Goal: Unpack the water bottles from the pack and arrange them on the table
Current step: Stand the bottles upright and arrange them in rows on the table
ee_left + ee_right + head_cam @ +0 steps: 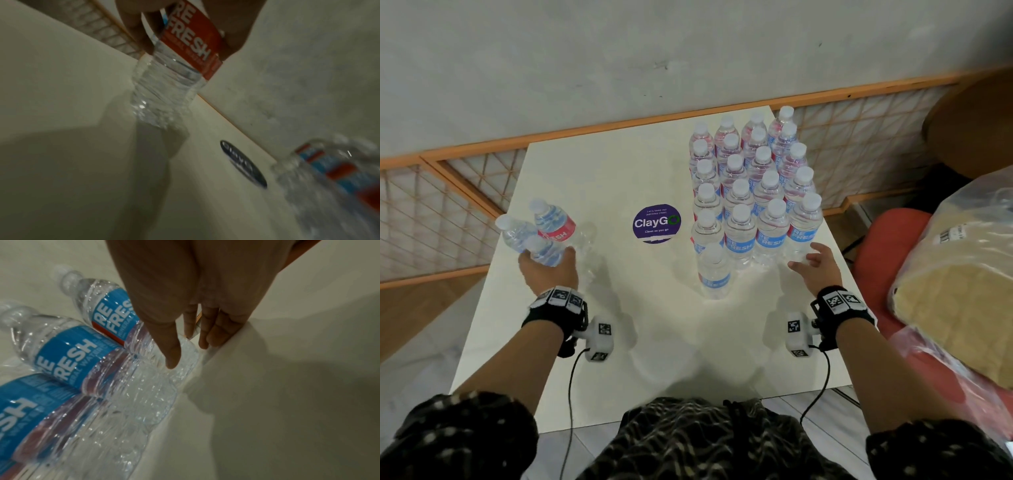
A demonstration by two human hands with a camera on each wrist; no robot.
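Note:
My left hand grips a small bunch of clear water bottles, tilted, above the table's left edge. In the left wrist view my fingers wrap a red-labelled bottle whose base hangs just over the white table. Several bottles stand upright in a tight block on the right half of the table, and a single bottle stands in front of it. My right hand is open, fingers spread, beside the block's front-right bottle. The right wrist view has my right hand with straight fingers by the blue-labelled bottles.
A round purple ClayGo sticker lies mid-table. A plastic bag of beige material sits on a red chair at the right. A wooden lattice fence and a grey wall run behind. A round wooden table is at the far right.

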